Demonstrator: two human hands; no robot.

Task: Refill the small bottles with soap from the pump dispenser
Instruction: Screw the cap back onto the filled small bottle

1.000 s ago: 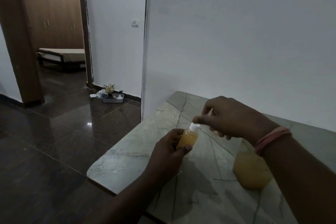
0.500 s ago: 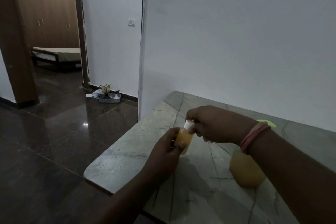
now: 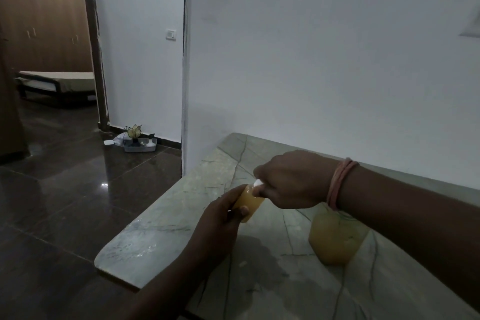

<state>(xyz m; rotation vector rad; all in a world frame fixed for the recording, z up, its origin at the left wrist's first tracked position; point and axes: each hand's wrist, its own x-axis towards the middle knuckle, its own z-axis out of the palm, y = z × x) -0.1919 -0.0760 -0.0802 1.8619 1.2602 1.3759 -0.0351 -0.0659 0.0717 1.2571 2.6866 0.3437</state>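
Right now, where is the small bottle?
In the head view, the small bottle sits centre frame above the marble counter, gripped by the left hand, left of the big soap container.

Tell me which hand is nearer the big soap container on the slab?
Right. The right hand pinches the small bottle's white cap, its wrist just above the big soap container. The left hand holds the small bottle farther left.

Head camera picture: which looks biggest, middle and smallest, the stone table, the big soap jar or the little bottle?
1. Stone table
2. Big soap jar
3. Little bottle, partly hidden by both hands, but clearly smallest.
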